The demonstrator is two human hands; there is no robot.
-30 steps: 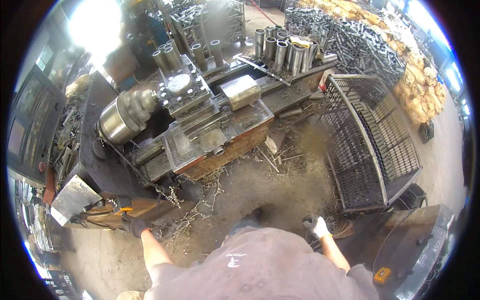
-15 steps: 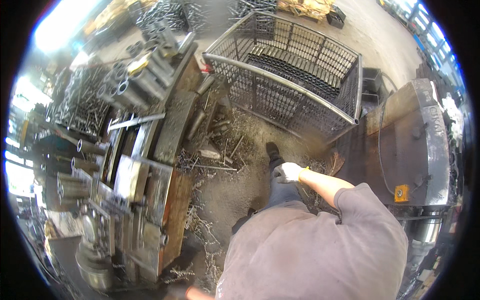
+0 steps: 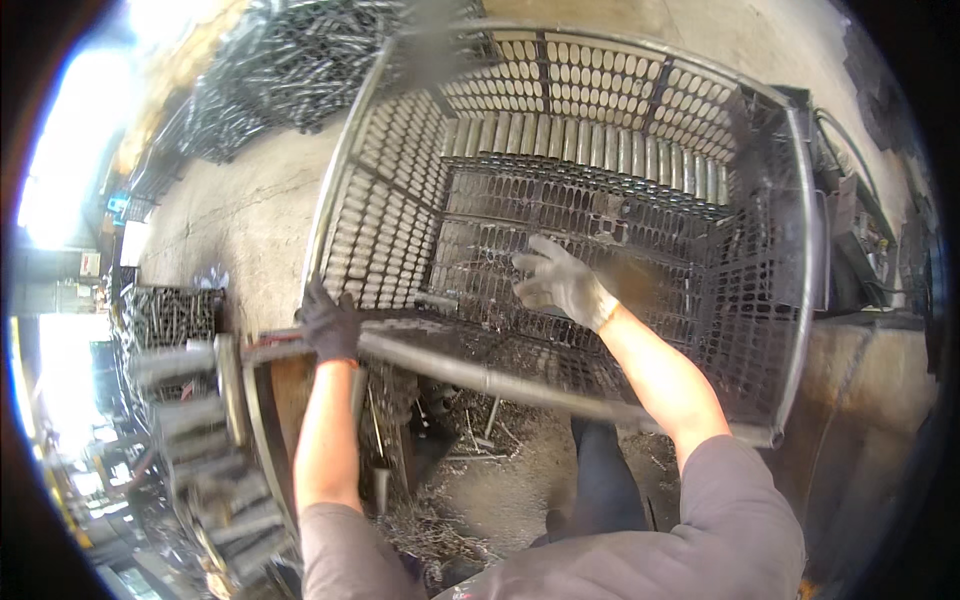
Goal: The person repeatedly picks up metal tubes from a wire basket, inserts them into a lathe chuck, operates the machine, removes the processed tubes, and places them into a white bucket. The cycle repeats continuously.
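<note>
Right hand (image 3: 558, 282): light work glove, fingers spread open, nothing held; it reaches over the near rail into the wire-mesh crate (image 3: 790, 260), at 12 o'clock from the body.
Left hand (image 3: 330, 322): dark glove, closed around the crate's near top rail (image 3: 500, 382) at its left corner, 10 o'clock.
Progress: judged as early; the reaching hand has taken hold of nothing yet.
Crate contents: a row of grey metal cylinders (image 3: 600, 150) stands along the far wall; the mesh floor near the hand looks bare apart from swarf.
Surroundings: stacked metal tubes (image 3: 270, 80) at 11 o'clock; metal shavings (image 3: 450, 500) on the floor at 6 o'clock.
</note>
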